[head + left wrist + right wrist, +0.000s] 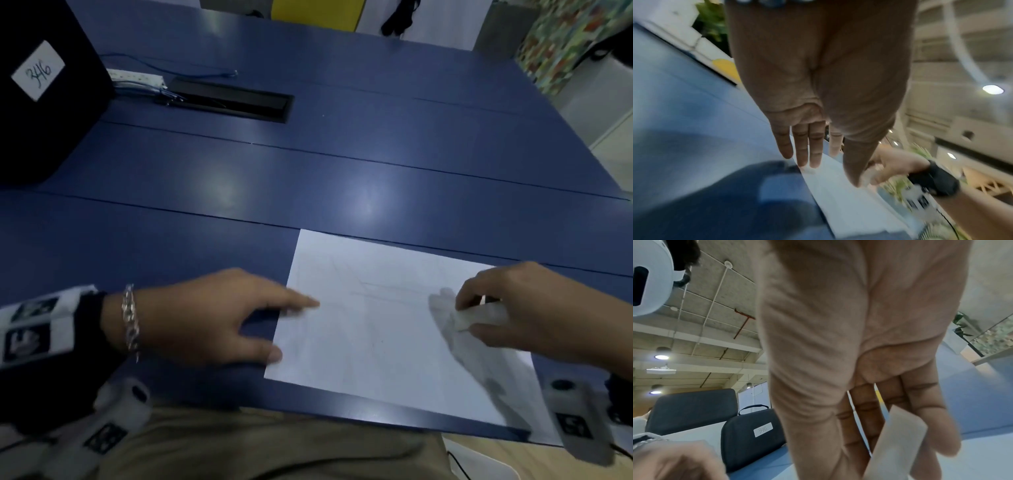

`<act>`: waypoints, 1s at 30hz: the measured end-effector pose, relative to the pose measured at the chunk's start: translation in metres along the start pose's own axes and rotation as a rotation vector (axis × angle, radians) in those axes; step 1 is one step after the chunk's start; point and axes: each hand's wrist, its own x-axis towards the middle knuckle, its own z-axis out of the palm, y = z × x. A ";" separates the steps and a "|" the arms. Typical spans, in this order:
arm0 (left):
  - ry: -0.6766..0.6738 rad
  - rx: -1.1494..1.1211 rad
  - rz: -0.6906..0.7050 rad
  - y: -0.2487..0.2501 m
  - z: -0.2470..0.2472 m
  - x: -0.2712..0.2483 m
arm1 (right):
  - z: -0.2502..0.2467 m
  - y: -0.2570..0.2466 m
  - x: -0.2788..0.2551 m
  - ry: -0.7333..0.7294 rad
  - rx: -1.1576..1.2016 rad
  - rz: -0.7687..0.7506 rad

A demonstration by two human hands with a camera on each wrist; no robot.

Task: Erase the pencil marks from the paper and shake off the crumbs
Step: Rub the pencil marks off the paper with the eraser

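A white sheet of paper (383, 329) with faint pencil lines lies on the blue table near its front edge. My left hand (219, 318) rests at the sheet's left edge, fingers straight, with fingertips (813, 162) pressing on the paper (838, 186). My right hand (524, 308) hovers over the sheet's right side and pinches a white eraser (479, 317) between thumb and fingers. In the right wrist view the eraser (898, 444) shows as a pale block against the fingers (929, 418). The picture is blurred around the eraser.
A black case (44, 102) labelled 346 stands at the table's far left. Beside it lie a white power strip (137, 79) with cables and a black cable hatch (233, 100). The blue table (342, 164) stretches wide behind the paper.
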 end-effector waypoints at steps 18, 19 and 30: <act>-0.146 0.348 -0.163 -0.023 0.013 0.036 | 0.023 -0.140 0.067 0.191 0.021 -0.565; -0.146 0.354 -0.168 -0.024 0.014 0.037 | 0.023 -0.141 0.070 0.200 0.008 -0.563; -0.156 0.369 -0.196 -0.024 0.016 0.038 | 0.014 -0.138 0.086 0.130 0.034 -0.650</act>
